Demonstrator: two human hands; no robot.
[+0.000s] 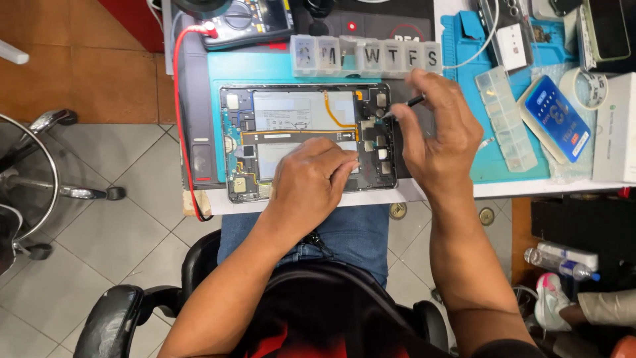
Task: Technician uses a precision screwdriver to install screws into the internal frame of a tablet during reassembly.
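tablet: an opened tablet [308, 142] lies flat on the teal mat [265, 66] at the near edge of the bench, back cover off, its two pale battery cells, orange flex cables and small metal shields showing.
left hand: the left hand [311, 182] rests palm down on the tablet's lower middle, fingers curled and pressed onto the board, pinning it in place; it grips nothing that i can see.
right hand: the right hand [440, 136] hovers over the tablet's right end, thumb and fingers pinched together around a thin black tool [405, 106].
tool tip: the tool slants down to the left, and its tip meets the upper right corner of the tablet's insides, just beside a dark shield; whether it touches a screw is too small to tell.
thing against grip: the tablet sits under both hands, the left one on top of it, the right one at its right edge with only the tool reaching in.
pill organiser: a clear seven-compartment box [364, 54] lies just beyond the tablet's top edge, touching the mat.
parts tray: a long clear compartment box [507, 119] lies to the right of the right hand, on a second teal mat [464, 46].
multimeter: a dark multimeter [248, 20] sits at the far left of the bench, its red lead [179, 113] trailing down the tablet's left side.
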